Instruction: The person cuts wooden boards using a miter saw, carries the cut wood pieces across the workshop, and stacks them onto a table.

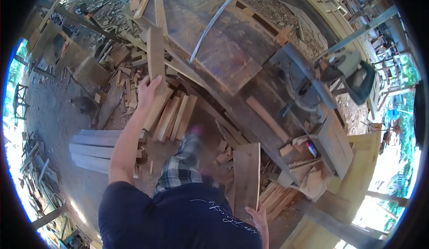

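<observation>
My left hand [148, 92] is closed around the lower end of a narrow wooden board [155, 50], which stands up beside the edge of the workbench [214, 39]. Below that hand, several cut boards [176, 115] lean side by side near the ground. Close to my right side, my right hand [258, 216] grips the edge of a wider, flat wooden board [246, 173] near its lower end. Part of this board's lower end is hidden by my shirt.
A miter saw [346, 70] sits on the right of the bench. A curved metal strip [212, 28] crosses the bench top. Near the bench's front lie a marker [311, 148] and offcuts [286, 150]. Pale planks [96, 150] are stacked on the ground at left.
</observation>
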The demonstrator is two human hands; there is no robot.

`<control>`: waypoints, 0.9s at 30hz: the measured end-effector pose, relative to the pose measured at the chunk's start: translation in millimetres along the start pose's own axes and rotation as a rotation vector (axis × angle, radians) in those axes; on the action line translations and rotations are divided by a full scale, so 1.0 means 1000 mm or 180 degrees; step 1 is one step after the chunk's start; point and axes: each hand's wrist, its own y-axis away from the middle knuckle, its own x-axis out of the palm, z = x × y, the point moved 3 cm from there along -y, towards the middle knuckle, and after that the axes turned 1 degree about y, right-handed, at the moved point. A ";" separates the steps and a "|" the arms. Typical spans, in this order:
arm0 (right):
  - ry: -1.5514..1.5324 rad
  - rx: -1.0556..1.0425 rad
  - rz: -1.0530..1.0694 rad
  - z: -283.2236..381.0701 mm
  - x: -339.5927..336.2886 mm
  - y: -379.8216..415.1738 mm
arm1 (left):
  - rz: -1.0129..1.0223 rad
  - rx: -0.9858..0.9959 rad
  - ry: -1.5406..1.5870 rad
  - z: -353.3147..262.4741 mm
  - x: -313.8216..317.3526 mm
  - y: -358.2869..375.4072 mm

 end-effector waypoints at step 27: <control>0.2724 0.0890 0.0751 -0.506 -0.016 0.149 | -0.0138 -0.2353 -0.4186 0.190 -0.449 0.456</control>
